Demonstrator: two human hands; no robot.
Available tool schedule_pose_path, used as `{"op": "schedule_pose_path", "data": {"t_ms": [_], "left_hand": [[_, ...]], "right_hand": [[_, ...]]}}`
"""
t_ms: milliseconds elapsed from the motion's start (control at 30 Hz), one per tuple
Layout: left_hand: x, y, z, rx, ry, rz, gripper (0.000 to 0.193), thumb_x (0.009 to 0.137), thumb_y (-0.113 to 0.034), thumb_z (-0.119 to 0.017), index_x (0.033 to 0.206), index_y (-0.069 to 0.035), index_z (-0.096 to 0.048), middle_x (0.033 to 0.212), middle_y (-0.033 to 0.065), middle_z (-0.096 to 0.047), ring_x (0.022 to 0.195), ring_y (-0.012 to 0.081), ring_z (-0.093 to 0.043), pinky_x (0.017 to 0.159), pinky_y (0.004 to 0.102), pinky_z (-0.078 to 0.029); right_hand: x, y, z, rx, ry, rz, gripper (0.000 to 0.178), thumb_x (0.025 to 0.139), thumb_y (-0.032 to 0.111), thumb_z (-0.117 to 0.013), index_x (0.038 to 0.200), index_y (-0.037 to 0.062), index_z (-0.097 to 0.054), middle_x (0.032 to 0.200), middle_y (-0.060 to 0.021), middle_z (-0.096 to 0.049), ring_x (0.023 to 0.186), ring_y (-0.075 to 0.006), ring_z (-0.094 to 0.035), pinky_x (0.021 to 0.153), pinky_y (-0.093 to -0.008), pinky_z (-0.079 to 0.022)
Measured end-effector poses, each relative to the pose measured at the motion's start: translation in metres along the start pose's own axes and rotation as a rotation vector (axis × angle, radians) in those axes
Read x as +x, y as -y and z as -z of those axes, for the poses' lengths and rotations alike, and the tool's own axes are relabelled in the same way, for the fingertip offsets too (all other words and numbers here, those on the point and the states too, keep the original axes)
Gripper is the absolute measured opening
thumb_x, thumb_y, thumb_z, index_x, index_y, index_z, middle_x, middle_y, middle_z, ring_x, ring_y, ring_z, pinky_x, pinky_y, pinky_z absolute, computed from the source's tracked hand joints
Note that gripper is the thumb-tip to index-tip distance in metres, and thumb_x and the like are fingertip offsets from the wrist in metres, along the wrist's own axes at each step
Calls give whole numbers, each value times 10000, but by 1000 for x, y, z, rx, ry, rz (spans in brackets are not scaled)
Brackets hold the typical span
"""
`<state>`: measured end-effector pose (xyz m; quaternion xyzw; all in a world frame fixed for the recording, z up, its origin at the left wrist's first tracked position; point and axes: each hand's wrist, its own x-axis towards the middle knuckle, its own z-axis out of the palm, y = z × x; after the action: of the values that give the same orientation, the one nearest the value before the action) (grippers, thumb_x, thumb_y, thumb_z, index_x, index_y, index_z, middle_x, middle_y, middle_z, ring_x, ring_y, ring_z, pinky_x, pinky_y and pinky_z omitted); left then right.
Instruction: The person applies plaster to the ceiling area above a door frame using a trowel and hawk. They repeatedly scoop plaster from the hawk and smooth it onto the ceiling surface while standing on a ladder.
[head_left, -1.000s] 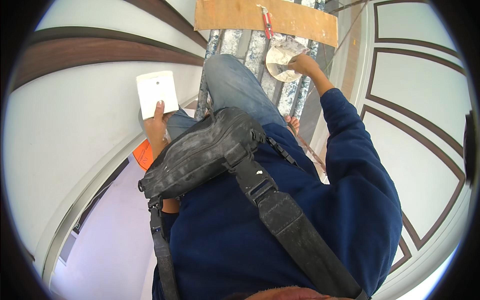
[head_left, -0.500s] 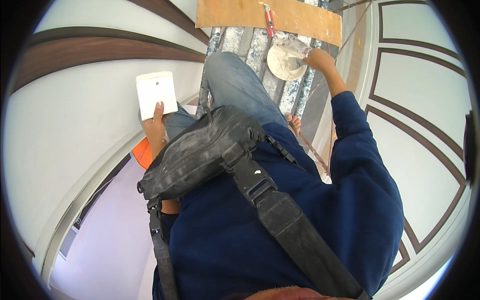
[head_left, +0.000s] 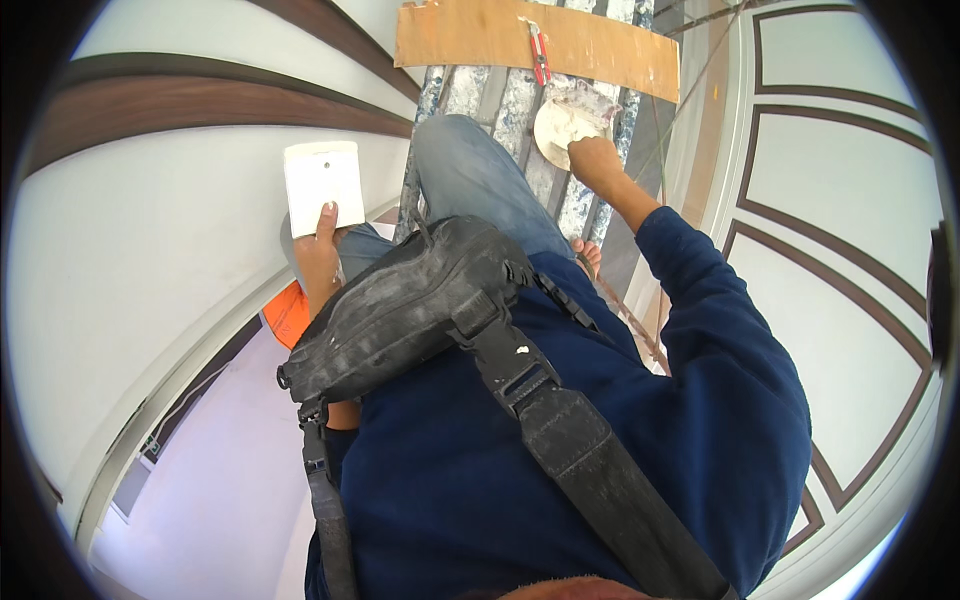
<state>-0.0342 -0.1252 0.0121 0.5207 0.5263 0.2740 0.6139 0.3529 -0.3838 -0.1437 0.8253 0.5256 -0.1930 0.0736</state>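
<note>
My left hand (head_left: 318,255) grips the near edge of a white, flat, square plate (head_left: 322,185), thumb on top. The plate has a small dark hole near its far edge, and whitish paste runs along that edge. My right hand (head_left: 595,163) is closed over the near right side of a round, cream-coloured bowl (head_left: 546,150). White paste (head_left: 566,122) lies inside the bowl, and a thin, smeared, crumpled sheet (head_left: 588,98) sits at its far rim. Whatever my right fingers hold is hidden by the fist.
The bowl stands on a paint-spattered slatted platform (head_left: 512,115). A wooden board (head_left: 600,45) crosses its far end, with a red utility knife (head_left: 540,55) at the near edge. White walls with dark trim rise on both sides. An orange item (head_left: 287,315) shows low at left.
My right hand has moved left and nearer, from the bowl's right rim to over its near right side. My left hand and the plate have shifted slightly right.
</note>
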Motion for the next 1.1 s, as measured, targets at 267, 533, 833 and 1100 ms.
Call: {"op": "schedule_pose_path", "data": {"t_ms": [267, 533, 833, 1100], "left_hand": [[-2, -5, 14, -18, -40, 2, 508, 978, -184, -697, 1358, 102, -519, 1210, 189, -638, 1016, 254, -682, 800, 362, -620], [-4, -27, 34, -35, -152, -27, 526, 975, -231, -728, 1347, 99, -556, 1226, 178, -650, 1052, 252, -666, 885, 393, -575], [1, -16, 55, 540, -207, -59, 512, 994, -445, -661, 1039, 62, -722, 808, 173, -666, 755, 206, -596, 712, 417, -498], [-26, -10, 15, 303, -112, -198, 457, 967, -353, -698, 1155, 64, -697, 959, 174, -748, 877, 223, -688, 814, 372, -521]], "right_hand": [[13, -120, -20, 644, 273, -291, 274, 848, 374, -690, 909, 120, -773, 812, -113, -727, 765, -243, -699, 632, -401, -531], [-64, -119, -52, 1774, 279, -724, 262, 912, 365, -751, 1047, 164, -653, 772, 20, -621, 611, -90, -534, 483, -247, -415], [-28, -48, -18, 2341, -19, -241, 302, 941, 281, -691, 1171, 98, -624, 865, -13, -659, 674, -113, -602, 543, -238, -492], [44, 154, 330, 1745, -685, 603, 465, 1008, 239, -624, 1416, 42, -520, 909, -31, -591, 697, -81, -544, 560, -234, -447]]}}
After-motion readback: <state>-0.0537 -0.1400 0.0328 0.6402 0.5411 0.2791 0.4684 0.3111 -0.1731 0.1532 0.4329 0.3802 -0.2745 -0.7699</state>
